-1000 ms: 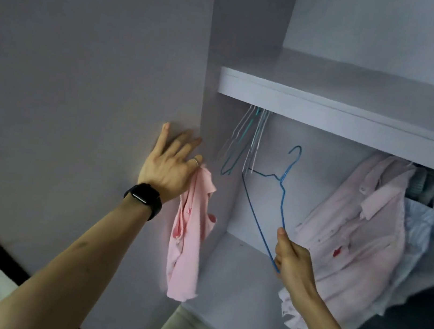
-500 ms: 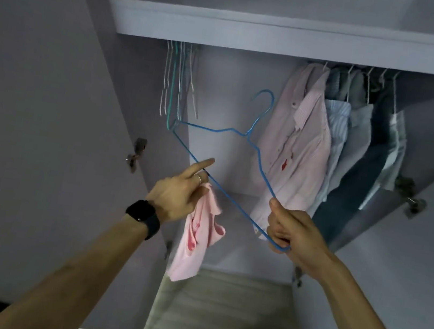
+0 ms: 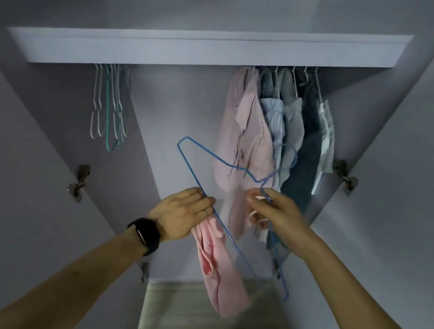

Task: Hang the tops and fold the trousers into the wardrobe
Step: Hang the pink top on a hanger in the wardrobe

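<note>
I stand before the open wardrobe (image 3: pixel 171 45). My left hand (image 3: pixel 183 213) grips a small pink top (image 3: pixel 219 274), which hangs down from it, and also holds the long bar of a blue wire hanger (image 3: pixel 190 166). My right hand (image 3: pixel 275 215) pinches the same hanger near its neck, below the hook. The hanger is tilted, off the rail, between my hands. The top is beside the hanger, not on it.
Several empty wire hangers (image 3: pixel 108 108) hang at the left of the rail. Several hung garments (image 3: pixel 276 134), a pink striped shirt nearest, fill the right. Both doors stand open, hinges (image 3: pixel 79 182) showing. A shelf edge runs above; striped flooring (image 3: pixel 186 323) lies below.
The blue hanger came off toward me and tipped over. My left hand left the door and now holds the hanger's bar with the top; my right hand shifted to the neck.
</note>
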{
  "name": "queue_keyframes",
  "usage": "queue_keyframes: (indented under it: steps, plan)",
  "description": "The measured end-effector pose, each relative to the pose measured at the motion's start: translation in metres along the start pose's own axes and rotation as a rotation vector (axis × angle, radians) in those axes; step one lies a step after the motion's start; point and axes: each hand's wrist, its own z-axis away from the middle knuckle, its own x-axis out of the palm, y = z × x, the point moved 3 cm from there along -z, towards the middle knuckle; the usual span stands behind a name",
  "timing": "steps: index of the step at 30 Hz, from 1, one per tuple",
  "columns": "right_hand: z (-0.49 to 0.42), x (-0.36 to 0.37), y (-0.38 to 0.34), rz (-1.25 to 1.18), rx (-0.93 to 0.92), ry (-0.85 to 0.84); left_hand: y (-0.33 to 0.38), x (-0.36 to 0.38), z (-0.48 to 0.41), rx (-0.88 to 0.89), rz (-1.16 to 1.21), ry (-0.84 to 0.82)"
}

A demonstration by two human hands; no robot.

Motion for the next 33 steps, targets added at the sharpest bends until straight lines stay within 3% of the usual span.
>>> queue_keyframes:
  steps: [2, 5, 9, 12, 17, 22, 26, 29, 33]
  plan:
    - [-0.014, -0.006, -0.013, -0.218, 0.138, -0.009, 0.012, 0.004, -0.009, 0.033, -0.004, -0.016]
    - [-0.025, -0.007, -0.024, -0.163, 0.223, -0.075, 0.014, 0.012, -0.019, -0.152, 0.113, -0.107]
    - [-0.023, -0.025, -0.015, 0.225, -0.033, 0.295, 0.004, 0.019, -0.023, -0.571, 0.321, -0.136]
    - [-0.014, -0.024, 0.009, 0.275, -0.099, 0.238, -0.001, 0.023, -0.03, -0.774, 0.524, -0.134]
    - [-0.016, 0.014, 0.03, 0.203, -0.182, 0.062, -0.004, 0.019, -0.047, -0.796, 0.807, -0.115]
    - [-0.028, 0.005, 0.031, 0.2, -0.245, 0.176, -0.033, 0.007, -0.028, -0.958, 0.835, -0.027]
    - [-0.027, -0.042, 0.037, 0.352, -0.278, 0.323, -0.073, 0.004, 0.015, -1.253, 0.763, -0.005]
    - [-0.025, -0.077, 0.047, 0.429, -0.232, 0.42, -0.088, 0.006, 0.035, -1.422, 0.85, -0.017]
    - [-0.03, -0.086, 0.064, 0.612, -0.142, 0.33, -0.087, 0.011, 0.032, -1.456, 0.957, 0.043]
